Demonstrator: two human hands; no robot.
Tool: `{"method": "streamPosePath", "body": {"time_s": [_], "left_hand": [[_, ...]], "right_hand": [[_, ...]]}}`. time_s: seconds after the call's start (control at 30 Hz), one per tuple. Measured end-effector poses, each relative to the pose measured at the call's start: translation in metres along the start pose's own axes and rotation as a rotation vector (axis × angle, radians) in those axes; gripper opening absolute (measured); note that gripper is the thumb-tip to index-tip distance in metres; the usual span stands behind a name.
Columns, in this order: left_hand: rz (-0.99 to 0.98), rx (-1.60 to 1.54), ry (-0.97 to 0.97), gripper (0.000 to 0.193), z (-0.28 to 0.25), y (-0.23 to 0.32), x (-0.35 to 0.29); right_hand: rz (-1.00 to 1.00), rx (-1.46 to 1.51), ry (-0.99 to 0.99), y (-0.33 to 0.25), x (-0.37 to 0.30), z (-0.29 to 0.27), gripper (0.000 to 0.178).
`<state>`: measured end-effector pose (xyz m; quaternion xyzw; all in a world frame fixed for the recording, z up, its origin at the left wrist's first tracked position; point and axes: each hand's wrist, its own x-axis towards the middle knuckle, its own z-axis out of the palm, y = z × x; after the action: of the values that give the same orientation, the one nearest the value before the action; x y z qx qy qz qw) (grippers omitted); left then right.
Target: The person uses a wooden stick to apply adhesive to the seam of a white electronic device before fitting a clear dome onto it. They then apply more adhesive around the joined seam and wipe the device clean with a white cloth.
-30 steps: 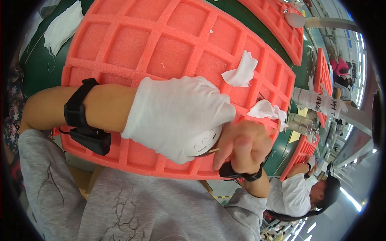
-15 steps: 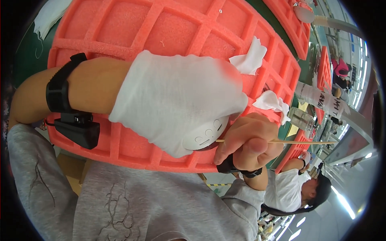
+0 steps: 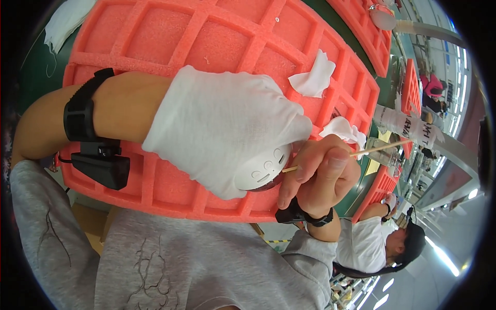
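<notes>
My left hand [image 3: 235, 111], in a loose white glove, is closed around a rounded white device [image 3: 269, 164] with several oval buttons and a dark lower edge. The glove covers most of the device. My bare right hand [image 3: 326, 173] pinches a thin wooden stick [image 3: 385, 146] just to the right of it. The stick's short end points at the device's button face near its edge; whether it touches, I cannot tell. Its long end sticks out to the right, slanting upward. Both hands are above a red foam tray [image 3: 219, 44] with square compartments.
Two crumpled white cloths [image 3: 314, 75] [image 3: 341, 129] lie on the tray's right part. A clear container [image 3: 385, 152] and a grey arm wrapped in white tape [image 3: 408, 125] stand beyond it. A person in a white shirt [image 3: 364, 245] sits at the right. White fabric [image 3: 64, 23] lies at the upper left.
The stick has turned from nearly level to slanting, its long end now higher. My right hand has rotated with it. The gloved fingers have shifted slightly over the device.
</notes>
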<state>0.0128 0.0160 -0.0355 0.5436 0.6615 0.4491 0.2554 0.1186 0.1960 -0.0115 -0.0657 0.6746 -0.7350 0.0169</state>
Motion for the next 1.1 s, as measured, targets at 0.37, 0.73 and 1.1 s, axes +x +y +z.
{"method": "streamPosePath", "body": {"time_s": [0.37,0.73,1.1], "left_hand": [[-0.032,-0.013,-0.059,0.019,-0.004,-0.001,0.004],[-0.035,0.010,-0.073,0.025,-0.003,-0.001,0.000],[-0.001,0.012,-0.101,0.032,-0.007,-0.001,0.001]], "right_hand": [[-0.179,-0.348,-0.293,-0.003,0.016,-0.007,0.058],[0.061,0.082,-0.082,-0.001,0.001,-0.006,0.037],[-0.134,-0.118,-0.413,-0.004,0.020,-0.016,0.038]]}}
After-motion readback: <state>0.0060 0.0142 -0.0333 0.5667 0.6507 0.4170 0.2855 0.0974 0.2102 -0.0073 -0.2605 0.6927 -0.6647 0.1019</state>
